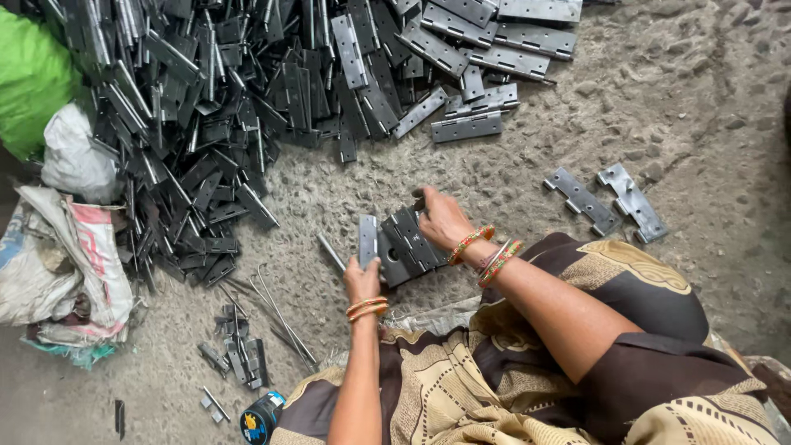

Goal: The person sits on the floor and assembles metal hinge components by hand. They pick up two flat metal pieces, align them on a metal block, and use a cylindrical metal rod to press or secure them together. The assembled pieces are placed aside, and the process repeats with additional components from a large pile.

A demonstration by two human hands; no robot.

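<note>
Right hand (442, 216) half-hides gripped hinge plates (405, 243).

- A single head-worn camera looks almost straight down from above the seated person.
- It faces the rough ground (659, 99), with the lap at the near edge and the pile of metal hinges (247, 91) far left.
- Close range; both forearms fill the near centre.

A small metalworking workshop is showing itself here — a big heap of grey steel hinges (247, 99) is spreading over the rough concrete floor (700, 107), thin metal rods (284, 313) are lying near its lower edge, and worn sacks (66, 255) are slumping at the left edge.
</note>
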